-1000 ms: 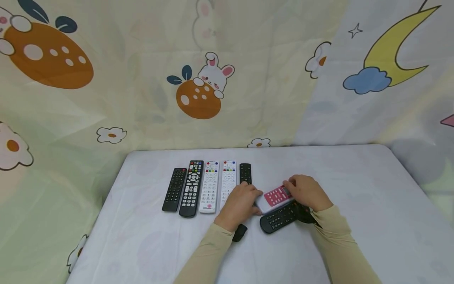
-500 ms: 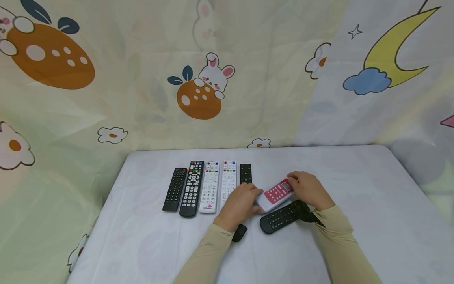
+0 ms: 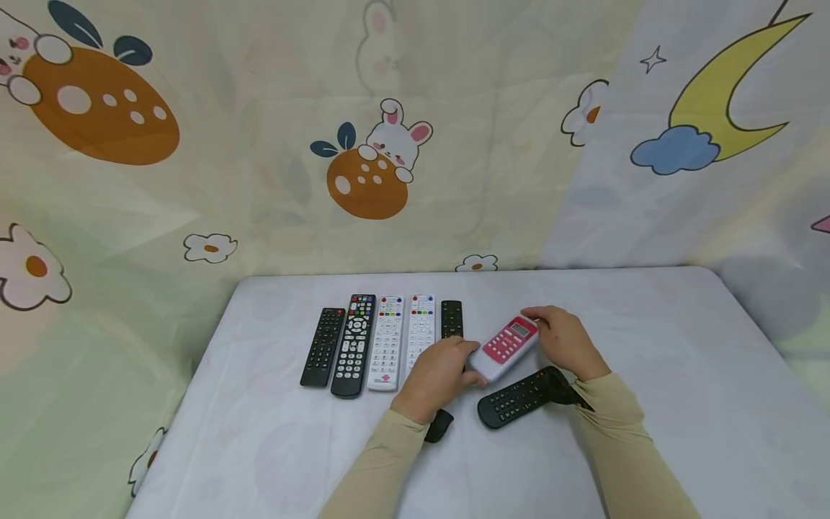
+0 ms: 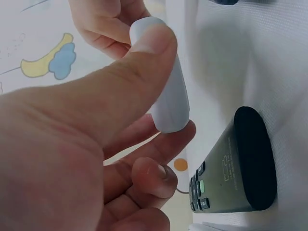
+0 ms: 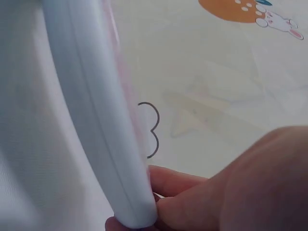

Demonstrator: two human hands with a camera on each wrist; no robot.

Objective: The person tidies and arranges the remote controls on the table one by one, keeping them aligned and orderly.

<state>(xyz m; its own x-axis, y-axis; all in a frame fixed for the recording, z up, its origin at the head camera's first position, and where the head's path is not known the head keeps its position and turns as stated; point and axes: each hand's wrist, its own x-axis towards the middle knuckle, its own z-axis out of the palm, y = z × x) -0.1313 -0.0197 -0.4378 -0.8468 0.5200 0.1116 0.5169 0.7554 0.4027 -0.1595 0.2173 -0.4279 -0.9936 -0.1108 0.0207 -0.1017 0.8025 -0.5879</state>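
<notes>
A white remote control with a pink keypad and small display (image 3: pixel 504 347) slants between both hands, its far end toward the right. My left hand (image 3: pixel 433 376) pinches its near end, the thumb (image 4: pixel 155 41) pressing over the white casing and a finger below. At the far end, my right hand (image 3: pixel 565 340) holds it between thumb and fingers, as the right wrist view shows. A black remote (image 3: pixel 515 398) lies slanted just below. Left of my left hand, another black remote (image 3: pixel 452 318) is partly covered by that hand.
To the left, several remotes stand in a row: a small black one (image 3: pixel 322 347), a longer black one (image 3: pixel 353 346) and two white ones (image 3: pixel 386 344). The white-covered table (image 3: pixel 272 447) meets a printed cloth backdrop (image 3: pixel 279 180). Black wrist devices (image 3: pixel 438 427) sit at both wrists.
The far end of the white and pink remote has swung up and away, with my right hand following. Its gap to the slanted black remote has widened. My left hand has stayed nearly in place.
</notes>
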